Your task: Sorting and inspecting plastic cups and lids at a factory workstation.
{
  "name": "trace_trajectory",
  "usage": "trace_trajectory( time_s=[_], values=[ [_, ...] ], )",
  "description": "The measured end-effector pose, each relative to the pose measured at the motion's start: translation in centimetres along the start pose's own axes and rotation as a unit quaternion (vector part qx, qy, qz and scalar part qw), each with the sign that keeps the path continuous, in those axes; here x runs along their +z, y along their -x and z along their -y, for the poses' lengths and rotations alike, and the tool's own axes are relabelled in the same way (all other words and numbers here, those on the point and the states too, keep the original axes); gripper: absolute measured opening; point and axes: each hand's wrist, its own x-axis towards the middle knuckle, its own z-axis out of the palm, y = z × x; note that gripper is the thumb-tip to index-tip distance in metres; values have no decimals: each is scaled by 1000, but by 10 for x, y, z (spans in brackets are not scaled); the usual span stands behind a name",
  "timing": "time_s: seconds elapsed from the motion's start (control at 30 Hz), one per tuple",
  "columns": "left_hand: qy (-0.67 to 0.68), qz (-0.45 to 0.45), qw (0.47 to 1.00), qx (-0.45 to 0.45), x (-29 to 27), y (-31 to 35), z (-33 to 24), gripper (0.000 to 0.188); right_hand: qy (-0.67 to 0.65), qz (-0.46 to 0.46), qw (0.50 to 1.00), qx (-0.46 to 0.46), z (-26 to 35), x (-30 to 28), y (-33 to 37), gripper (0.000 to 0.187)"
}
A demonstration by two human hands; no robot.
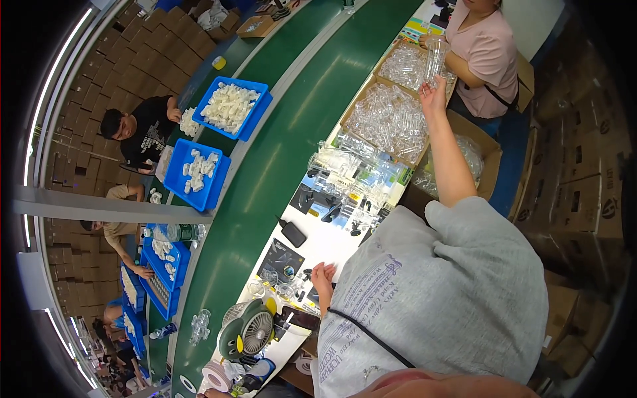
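My right hand (pixel 433 98) reaches out over the far right of the table, palm turned up, fingers curled at the lower end of a clear plastic tube (pixel 435 58). Beside it stands a carton (pixel 423 154) heaped with clear plastic parts (pixel 388 119). My left hand (pixel 323 275) hovers by the near edge of the white tabletop (pixel 325 242), with nothing visible in its loosely bent fingers. Near that hand lie a dark printed box (pixel 281 261) and a small black pouch (pixel 292 232). A co-worker in pink (pixel 484 50) has their hands close to the tube.
A green conveyor belt (pixel 265 172) curves past the table. Beyond it are blue trays (pixel 247 123) of white parts and other workers. A penguin-shaped fan (pixel 252 328) and a phone (pixel 300 318) occupy the near left. Stacked cartons (pixel 564 192) rise at the right.
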Motion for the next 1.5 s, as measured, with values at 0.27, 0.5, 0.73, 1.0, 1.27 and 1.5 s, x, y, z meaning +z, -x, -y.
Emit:
trace_trajectory(
  time_s=[0.27, 0.5, 0.73, 1.0, 1.27, 1.5],
  values=[
    [16, 4, 1000, -7, 0, 1, 0, 16, 118, 136, 983, 30, -44, -4, 43, 16],
    [16, -2, 1000, -8, 2, 6, -5, 16, 299, 298, 865, 270, -127, -13, 176, 30],
    [9, -4, 1000, -4, 1, 5, -3, 16, 438, 656, 556, 261, -151, -37, 281, 42],
    [-13, -7, 1000, -3, 3, 3, -3, 16, 643, 712, 223, 172, -150, -60, 292, 72],
    [-17, 4, 1000, 1, 0, 2, 0, 17, 654, 702, 214, 184, -144, -56, 296, 72],
    [-15, -5, 1000, -8, 1, 4, -2, 18, 666, 689, 228, 171, -139, -50, 301, 71]
  ],
)
